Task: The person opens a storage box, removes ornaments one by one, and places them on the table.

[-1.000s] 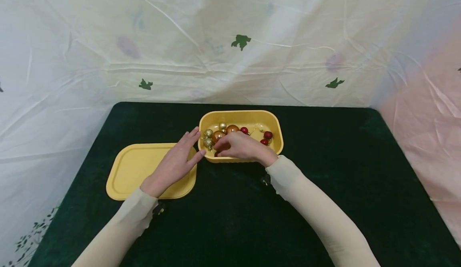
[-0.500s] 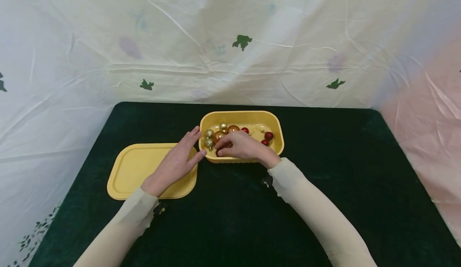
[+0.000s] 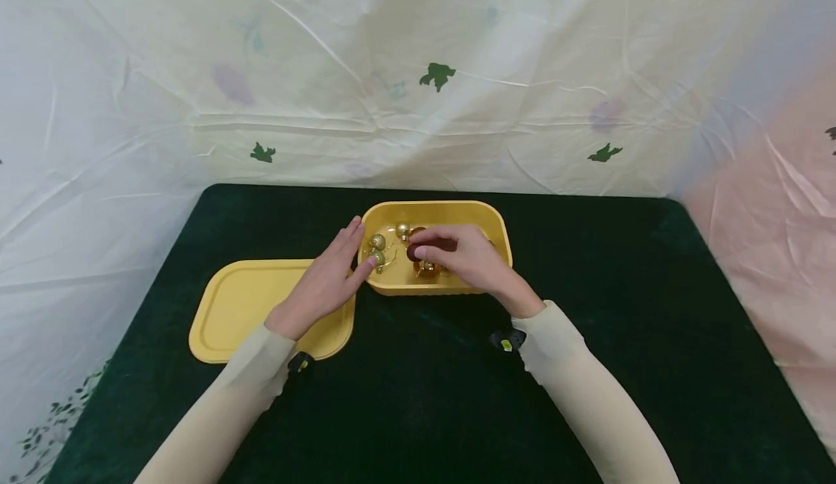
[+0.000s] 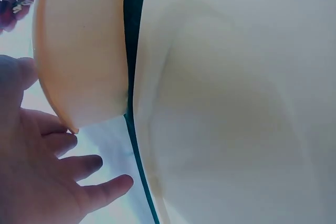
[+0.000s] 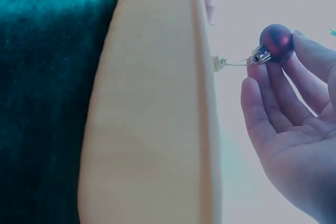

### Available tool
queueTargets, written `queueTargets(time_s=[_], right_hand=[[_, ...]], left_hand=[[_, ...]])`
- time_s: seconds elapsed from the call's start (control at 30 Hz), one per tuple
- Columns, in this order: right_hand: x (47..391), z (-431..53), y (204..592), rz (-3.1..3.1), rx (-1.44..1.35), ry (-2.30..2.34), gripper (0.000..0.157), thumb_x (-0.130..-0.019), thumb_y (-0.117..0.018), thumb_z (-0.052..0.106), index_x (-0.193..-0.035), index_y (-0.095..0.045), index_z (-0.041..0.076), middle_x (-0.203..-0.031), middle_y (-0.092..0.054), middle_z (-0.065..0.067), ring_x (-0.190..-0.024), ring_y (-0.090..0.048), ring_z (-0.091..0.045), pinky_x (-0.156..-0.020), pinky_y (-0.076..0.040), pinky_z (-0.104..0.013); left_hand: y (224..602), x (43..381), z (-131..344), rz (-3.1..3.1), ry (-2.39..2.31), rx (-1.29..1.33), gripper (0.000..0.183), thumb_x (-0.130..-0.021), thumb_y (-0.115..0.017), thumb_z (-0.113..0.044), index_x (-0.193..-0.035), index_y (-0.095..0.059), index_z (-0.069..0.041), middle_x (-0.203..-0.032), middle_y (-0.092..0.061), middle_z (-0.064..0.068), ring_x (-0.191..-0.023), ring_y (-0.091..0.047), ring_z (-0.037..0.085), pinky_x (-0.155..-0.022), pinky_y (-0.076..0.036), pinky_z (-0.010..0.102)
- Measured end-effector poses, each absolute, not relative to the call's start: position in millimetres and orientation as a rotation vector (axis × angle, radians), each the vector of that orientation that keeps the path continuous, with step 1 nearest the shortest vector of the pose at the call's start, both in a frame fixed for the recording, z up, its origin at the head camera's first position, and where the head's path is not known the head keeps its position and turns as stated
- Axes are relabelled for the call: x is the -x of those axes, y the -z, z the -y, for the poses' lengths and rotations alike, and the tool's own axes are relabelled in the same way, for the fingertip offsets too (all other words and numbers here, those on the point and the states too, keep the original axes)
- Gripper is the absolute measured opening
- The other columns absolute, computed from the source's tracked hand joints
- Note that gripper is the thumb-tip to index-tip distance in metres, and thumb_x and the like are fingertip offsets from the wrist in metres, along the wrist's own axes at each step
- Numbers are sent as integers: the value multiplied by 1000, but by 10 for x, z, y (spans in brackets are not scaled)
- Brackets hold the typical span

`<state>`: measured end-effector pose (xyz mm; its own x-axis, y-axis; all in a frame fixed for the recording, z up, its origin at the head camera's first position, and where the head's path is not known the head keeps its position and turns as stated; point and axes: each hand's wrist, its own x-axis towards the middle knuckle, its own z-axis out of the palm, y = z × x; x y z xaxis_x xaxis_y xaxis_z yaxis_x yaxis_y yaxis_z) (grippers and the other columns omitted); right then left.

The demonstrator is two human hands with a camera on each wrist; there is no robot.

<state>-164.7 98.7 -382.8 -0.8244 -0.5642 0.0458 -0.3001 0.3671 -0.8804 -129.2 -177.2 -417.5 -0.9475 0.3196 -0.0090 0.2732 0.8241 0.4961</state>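
My right hand [image 3: 473, 255] pinches a dark red bauble [image 5: 276, 43] between thumb and fingertips, above the yellow box [image 3: 457, 289]. In the right wrist view a thin loop runs from the bauble's silvery cap toward a gold cap [image 5: 219, 63] just over the box rim. An amber bauble [image 3: 424, 271] shows below my right fingers. Small gold baubles [image 3: 377, 242] lie at the box's left end. My left hand [image 3: 320, 281], fingers extended, touches the box's left side, its thumb at the rim. My right hand hides the box's right part.
A flat yellow lid [image 3: 238, 310] lies left of the box, partly under my left hand. Both stand on a dark green cloth-covered table [image 3: 418, 397]. A pale patterned sheet [image 3: 326, 70] hangs behind it.
My right hand has risen and shifted right, bringing up the dark red bauble. An amber bauble beside the gold ones has left its spot. My left hand has barely moved.
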Motion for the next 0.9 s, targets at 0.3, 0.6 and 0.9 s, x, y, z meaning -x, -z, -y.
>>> queueTargets(time_s=[0.3,0.6,0.9], right_hand=[[1584,-1219,3687,-2369,623,1553,32,-102,-68,35,-128,-73,17,-121,-72,1,-108,-66,-21,-90,-56,-48],[1498,-1463,3556,-2478,599,1615,33,-102,-69,33,-128,-72,13,-122,-72,-1,-108,-67,-20,-89,-57,-29],[1381,-1712,3465,-2521,562,1703,31,-102,-69,30,-126,-73,11,-121,-73,-3,-108,-68,-18,-95,-55,-25]], left_hand=[[4200,1341,1751,-2906,-734,-480,73,-111,-41,-45,-166,-12,-6,-174,-4,9,-158,-12,35,-127,-17,53],[4187,1352,1751,-2915,-704,-498,70,-112,-39,-43,-166,-12,-6,-174,-6,10,-158,-12,35,-127,-17,51],[4198,1358,1792,-2914,-703,-503,69,-113,-35,-44,-166,-12,-6,-174,-5,9,-158,-12,35,-127,-16,51]])
